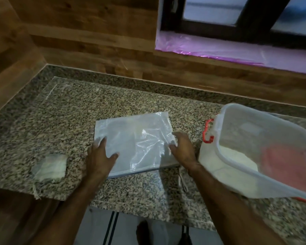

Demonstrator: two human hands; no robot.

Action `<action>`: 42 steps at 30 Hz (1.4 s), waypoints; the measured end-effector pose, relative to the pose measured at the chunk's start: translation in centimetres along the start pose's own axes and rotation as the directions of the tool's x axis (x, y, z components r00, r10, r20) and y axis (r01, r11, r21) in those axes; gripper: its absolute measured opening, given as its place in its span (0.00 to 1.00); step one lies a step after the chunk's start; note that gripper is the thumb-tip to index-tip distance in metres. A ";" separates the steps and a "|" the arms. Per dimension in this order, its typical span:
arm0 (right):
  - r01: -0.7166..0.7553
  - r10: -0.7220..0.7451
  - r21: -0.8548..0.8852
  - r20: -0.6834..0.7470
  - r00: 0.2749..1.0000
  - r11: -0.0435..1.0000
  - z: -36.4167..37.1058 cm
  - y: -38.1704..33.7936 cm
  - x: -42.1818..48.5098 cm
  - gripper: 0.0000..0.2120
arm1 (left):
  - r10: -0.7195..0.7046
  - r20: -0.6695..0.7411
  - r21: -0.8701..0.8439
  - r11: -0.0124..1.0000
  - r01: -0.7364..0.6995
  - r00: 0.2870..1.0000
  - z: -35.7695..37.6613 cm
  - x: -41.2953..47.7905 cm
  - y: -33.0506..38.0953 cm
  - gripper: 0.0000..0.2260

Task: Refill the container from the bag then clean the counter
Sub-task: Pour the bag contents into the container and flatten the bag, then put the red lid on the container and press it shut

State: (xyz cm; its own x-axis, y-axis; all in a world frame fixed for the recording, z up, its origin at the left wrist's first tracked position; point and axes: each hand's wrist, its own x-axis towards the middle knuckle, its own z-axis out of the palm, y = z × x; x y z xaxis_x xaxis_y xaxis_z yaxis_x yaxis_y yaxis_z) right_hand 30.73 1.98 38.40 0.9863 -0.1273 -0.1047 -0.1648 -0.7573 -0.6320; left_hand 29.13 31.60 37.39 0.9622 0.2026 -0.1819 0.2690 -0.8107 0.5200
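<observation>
Starting nearest, the counter (131, 200) has its front edge right under the forearms, and the cloth (49, 167) lies crumpled close to that edge on the left, with a frayed bit reaching it. A careless sweep of the left arm could drag it to the floor before any wiping is done. A thin metal item (182, 181), too blurred to name, lies just beside the right wrist and could be knocked off the same way.

Further in, the left hand (101, 154) presses flat on the bag (136, 138), fingers straight and spread. The right hand (182, 149) sits at the bag's right edge, fingers loosely extended, gripping nothing. The bag lies folded flat mid-counter and looks emptied. I judge the slick woven plastic may spring open once pressure lifts, and any grains trapped in its folds would scatter across the speckled stone, where they would be hard to spot.

Just right of the bag stands the container (254, 149), lid off, with white grain low inside and a blurred pink shape. The right forearm runs close alongside it, so a bump could shove it towards the front edge or spill it.

Beyond, the pink sheet (219, 48) on the window sill looks safe.
</observation>
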 end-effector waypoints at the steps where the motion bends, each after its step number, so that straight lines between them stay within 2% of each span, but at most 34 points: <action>1: 0.052 -0.052 0.018 -0.023 0.998 0.998 -0.8 -0.8 -0.3 0.24 | 0.053 -0.011 -0.013 0.998 -0.053 0.999 -0.4 -0.1 1.8 0.37; 5: 0.209 -0.196 0.080 -0.142 0.970 0.975 -5.8 -3.6 -1.4 0.24 | 0.257 -0.100 -0.050 0.964 -0.263 0.961 -1.8 -1.2 9.5 0.35; 9: 0.291 -0.244 0.184 -0.242 0.939 0.939 -12.2 -4.4 -3.6 0.23 | 0.409 -0.170 -0.073 0.902 -0.426 0.896 -2.0 -3.8 16.7 0.35; 12: 0.377 -0.302 0.179 -0.341 0.890 0.909 -17.7 -2.3 -5.8 0.23 | 0.501 -0.202 -0.077 0.849 -0.523 0.842 -0.5 -6.9 22.7 0.35; 15: 0.368 -0.272 0.163 -0.423 0.864 0.915 -23.6 2.2 -8.0 0.22 | 0.558 -0.186 -0.075 0.812 -0.578 0.808 1.8 -10.5 28.8 0.35; 20: 0.222 -0.124 0.130 -0.522 0.844 0.966 -32.2 13.6 -10.6 0.21 | 0.649 -0.140 -0.036 0.751 -0.659 0.748 6.8 -16.9 38.1 0.35; 23: 0.111 -0.037 0.113 -0.513 0.858 0.987 -32.9 17.0 -10.6 0.20 | 0.671 -0.070 -0.016 0.739 -0.674 0.738 8.4 -18.4 39.4 0.36; 25: -0.090 0.150 0.151 -0.461 0.875 0.984 -38.1 28.2 -12.8 0.21 | 0.730 0.052 0.061 0.678 -0.732 0.681 15.9 -23.9 46.9 0.38; 29: -0.297 0.322 0.126 -0.312 0.894 0.946 -36.2 34.0 -12.4 0.26 | 0.724 0.209 0.190 0.629 -0.754 0.657 18.3 -23.9 46.3 0.45; 32: -0.471 0.475 0.069 -0.200 0.857 0.879 -35.3 39.2 -12.0 0.36 | 0.689 0.274 0.260 0.618 -0.742 0.671 20.9 -24.4 46.9 0.45; 36: -0.636 0.639 0.070 -0.144 0.756 0.768 -33.8 44.4 -11.7 0.47 | 0.664 0.218 0.346 0.633 -0.693 0.715 22.4 -24.0 48.4 0.43; 39: -0.681 0.691 0.124 -0.088 0.717 0.722 -33.0 46.7 -11.1 0.54 | 0.625 0.182 0.338 0.685 -0.646 0.759 23.1 -23.7 49.9 0.43; 42: -0.645 0.651 0.090 -0.104 0.752 0.759 -32.0 47.4 -10.4 0.58 | 0.591 0.159 0.315 0.729 -0.608 0.791 23.7 -23.4 51.0 0.43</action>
State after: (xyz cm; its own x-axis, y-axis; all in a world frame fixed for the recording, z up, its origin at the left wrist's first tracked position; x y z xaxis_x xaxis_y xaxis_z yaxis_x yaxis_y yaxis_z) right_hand 12.59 -53.09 34.13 0.6345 -0.6548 -0.4106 -0.7608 -0.4354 -0.4813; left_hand 19.35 -27.48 48.40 0.9132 -0.4062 0.0312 -0.4023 -0.8870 0.2268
